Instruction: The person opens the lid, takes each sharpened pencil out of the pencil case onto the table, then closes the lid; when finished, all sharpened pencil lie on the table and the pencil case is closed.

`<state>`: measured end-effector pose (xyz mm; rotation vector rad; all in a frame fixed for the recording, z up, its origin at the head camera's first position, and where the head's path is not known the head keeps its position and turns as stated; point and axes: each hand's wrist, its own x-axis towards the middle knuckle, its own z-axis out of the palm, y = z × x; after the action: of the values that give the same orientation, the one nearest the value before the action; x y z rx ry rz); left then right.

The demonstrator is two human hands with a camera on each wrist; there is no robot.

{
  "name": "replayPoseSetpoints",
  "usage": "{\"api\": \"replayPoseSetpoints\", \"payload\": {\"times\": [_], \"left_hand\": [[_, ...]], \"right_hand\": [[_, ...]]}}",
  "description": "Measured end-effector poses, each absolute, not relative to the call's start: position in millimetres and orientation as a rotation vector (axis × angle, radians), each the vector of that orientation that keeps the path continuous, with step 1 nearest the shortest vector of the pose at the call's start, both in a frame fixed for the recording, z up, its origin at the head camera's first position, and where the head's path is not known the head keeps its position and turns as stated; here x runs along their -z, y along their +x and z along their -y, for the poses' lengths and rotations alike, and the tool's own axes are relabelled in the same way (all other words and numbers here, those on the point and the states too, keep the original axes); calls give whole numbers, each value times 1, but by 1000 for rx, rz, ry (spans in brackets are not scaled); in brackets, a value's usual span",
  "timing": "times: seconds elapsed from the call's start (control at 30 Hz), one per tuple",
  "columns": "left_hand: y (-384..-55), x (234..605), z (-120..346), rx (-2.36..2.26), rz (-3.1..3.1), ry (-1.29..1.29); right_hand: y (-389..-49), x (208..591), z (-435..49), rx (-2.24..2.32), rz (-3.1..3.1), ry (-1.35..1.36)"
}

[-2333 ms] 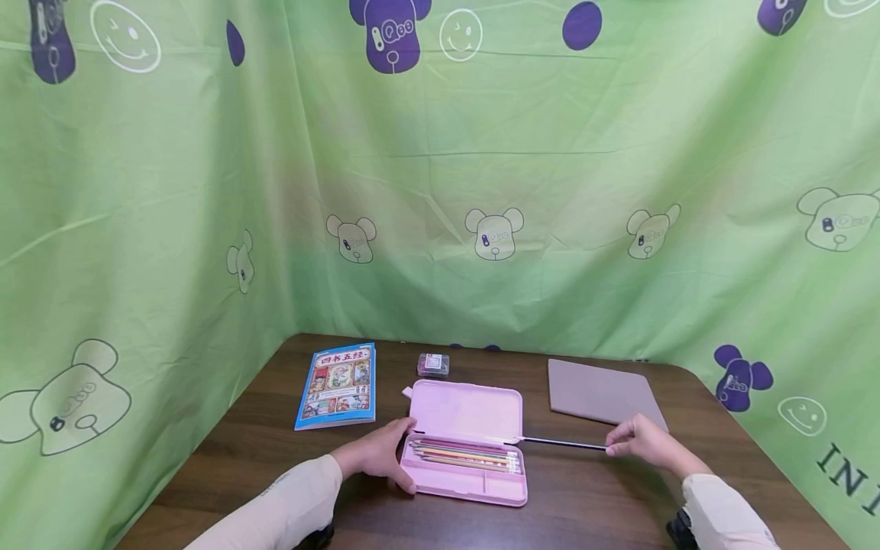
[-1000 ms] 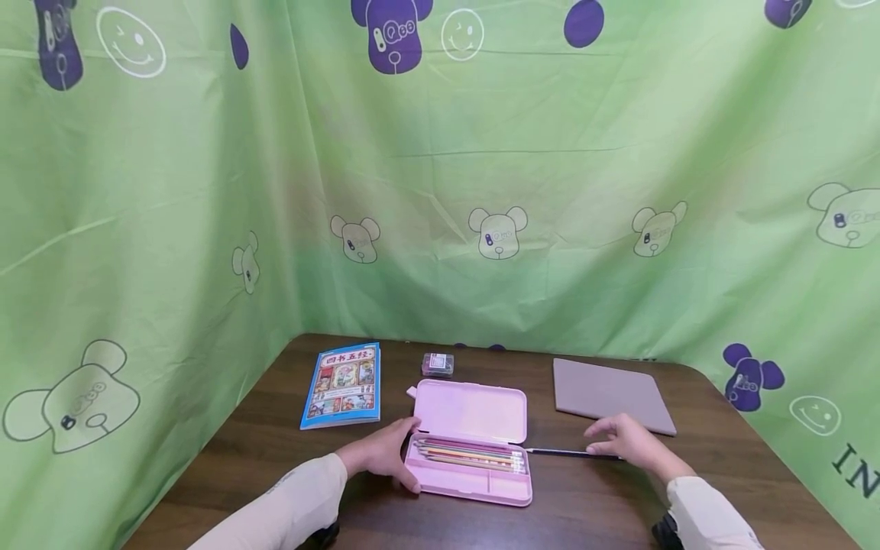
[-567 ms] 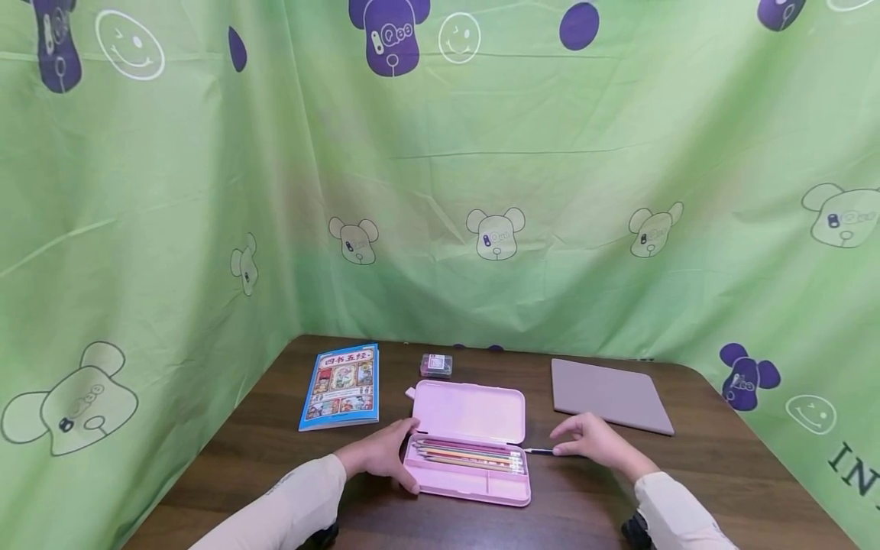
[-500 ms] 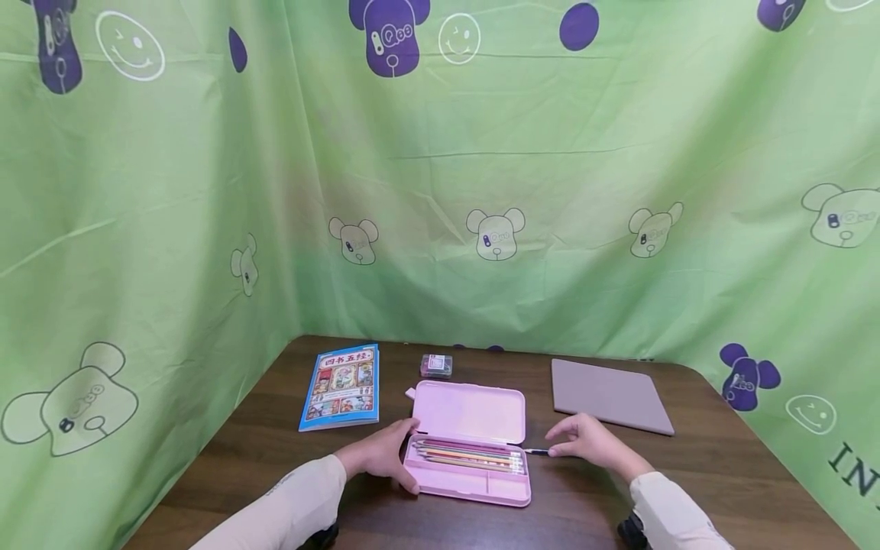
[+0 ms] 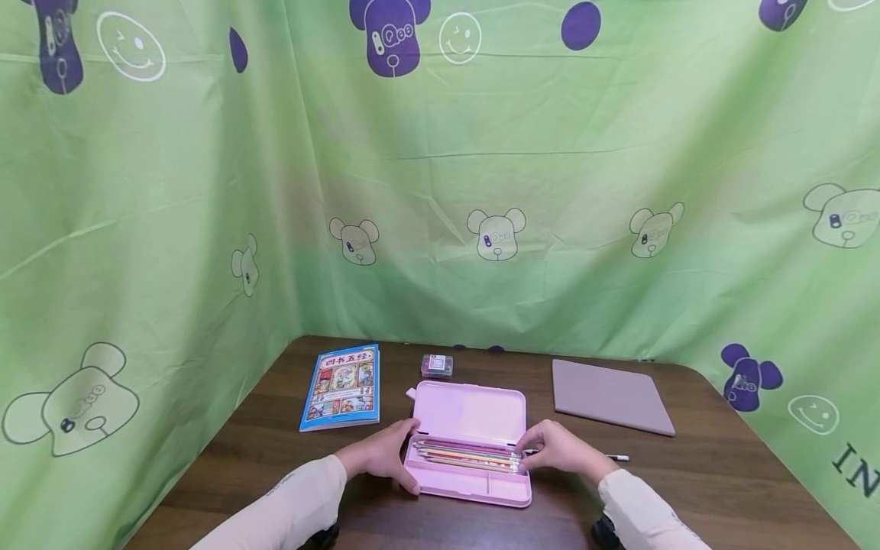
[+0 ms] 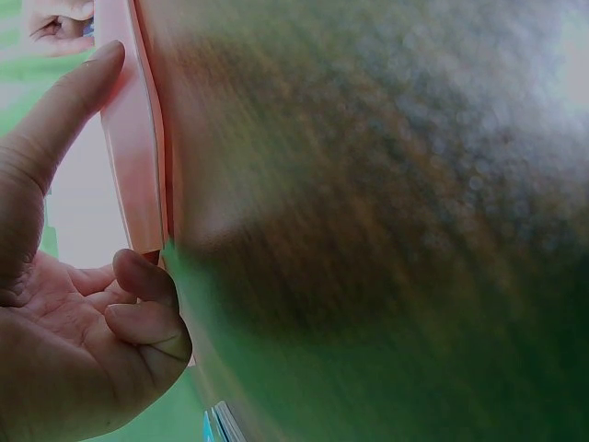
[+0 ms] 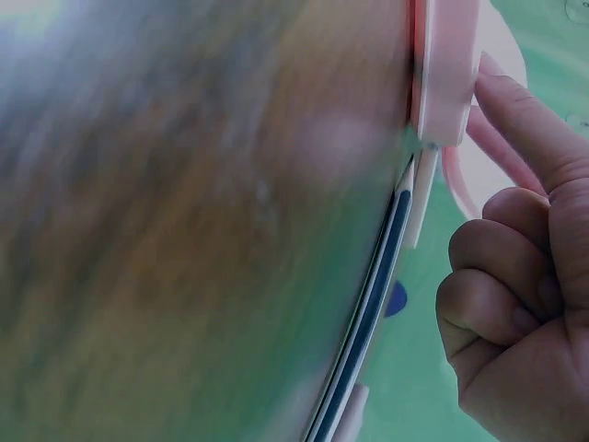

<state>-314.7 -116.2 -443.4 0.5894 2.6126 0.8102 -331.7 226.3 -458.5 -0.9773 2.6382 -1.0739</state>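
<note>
An open pink pencil case (image 5: 450,483) lies mid-table, its lid (image 5: 470,410) folded back. Several pencils (image 5: 464,454) lie side by side in its long compartment. My left hand (image 5: 381,454) grips the case's left end, thumb along the near side. At the right end is my right hand (image 5: 558,447), thumb and forefinger over the rim by the pencils' eraser ends; I cannot tell whether they pinch one. Its other fingers are curled in the right wrist view. A dark pencil (image 7: 363,313) lies on the table, its tip towards the case; the right hand partly hides it in the head view.
A blue-bordered book (image 5: 341,387) lies at the left. Behind the case sits a small clear box (image 5: 436,366) with a white label. A flat mauve-grey notebook (image 5: 612,395) lies at the right rear. Green printed cloth (image 5: 481,305) hangs around the table (image 5: 715,458).
My right hand has let go of the dark pencil and moved left, along it, to the case's right end. The pencil now rests on the table. My left hand stays on the case.
</note>
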Motion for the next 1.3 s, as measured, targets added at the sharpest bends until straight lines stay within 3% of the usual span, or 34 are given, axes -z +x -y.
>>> {"api": "replayPoseSetpoints", "payload": {"times": [0.6,1.3], "left_hand": [[-315,443,116,-818,-2616,582],[-315,444,117,-830,-2601,571]], "right_hand": [[-331,455,-211,866,-2747,-960],[-329,456,-220,1170,-2878,-717]]}}
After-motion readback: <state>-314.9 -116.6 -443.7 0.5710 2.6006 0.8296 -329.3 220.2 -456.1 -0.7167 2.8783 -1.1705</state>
